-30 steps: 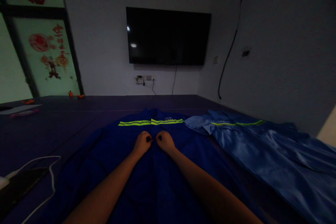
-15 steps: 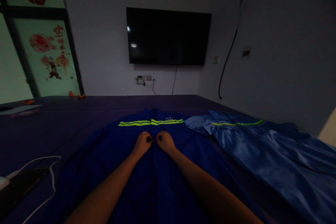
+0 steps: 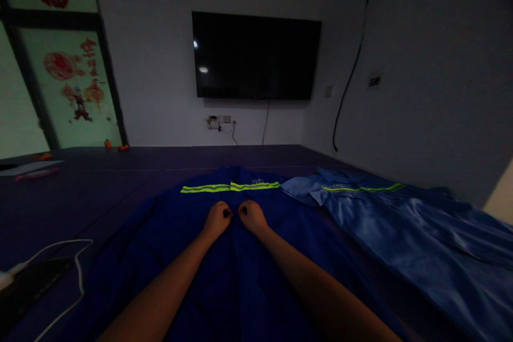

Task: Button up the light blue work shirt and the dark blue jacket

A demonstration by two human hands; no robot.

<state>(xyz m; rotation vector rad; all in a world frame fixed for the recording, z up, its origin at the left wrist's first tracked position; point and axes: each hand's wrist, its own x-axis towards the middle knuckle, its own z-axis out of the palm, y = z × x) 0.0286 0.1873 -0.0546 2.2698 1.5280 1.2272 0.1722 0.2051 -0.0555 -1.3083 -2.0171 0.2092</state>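
Note:
A dark blue work jacket [image 3: 272, 256] lies spread front up before me, a yellow-green reflective stripe [image 3: 204, 188] across its chest. Just below the stripe, both hands meet at the front opening along the middle. My left hand [image 3: 218, 217] is closed in a pinch on the jacket at the left side of that opening. Close beside it, my right hand [image 3: 252, 216] pinches the jacket on the other side. The fingertips nearly touch, and whether a button or only cloth lies between them is too dark to make out.
To the right lies a lighter blue work shirt [image 3: 385, 224] with a similar stripe, its sleeve against the jacket. A white cable [image 3: 81, 272] and a dark flat object [image 3: 38, 283] are at left. Small orange things [image 3: 123, 147] lie near the door; a television [image 3: 256, 56] hangs ahead.

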